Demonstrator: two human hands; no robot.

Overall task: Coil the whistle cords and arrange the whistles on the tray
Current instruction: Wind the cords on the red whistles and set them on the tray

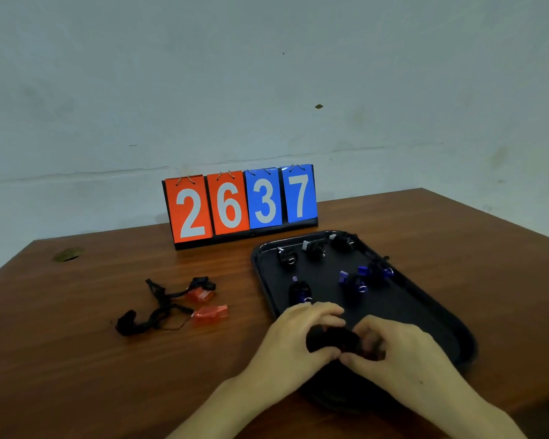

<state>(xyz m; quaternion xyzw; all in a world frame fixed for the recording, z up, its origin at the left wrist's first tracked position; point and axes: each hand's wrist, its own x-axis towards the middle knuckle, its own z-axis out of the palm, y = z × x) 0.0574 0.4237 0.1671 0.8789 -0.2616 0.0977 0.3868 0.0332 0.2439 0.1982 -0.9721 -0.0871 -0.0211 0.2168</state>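
Note:
A black tray (425, 308) lies on the right of the wooden table. On it sit three white whistles with coiled cords (314, 250) in the back row and three blue whistles with coiled cords (357, 280) in the middle. Over the tray's near end, my left hand (295, 340) and my right hand (403, 353) together grip a dark coiled cord bundle (330, 339); its whistle is mostly hidden, with a reddish glint by my right fingers. Two red whistles (208, 307) with loose, tangled black cords (152, 312) lie on the table left of the tray.
A flip scoreboard (241, 205) reading 2637 stands behind the tray near the table's back edge. A small greenish mark (67, 255) shows at the table's far left corner. A pale wall rises behind the table.

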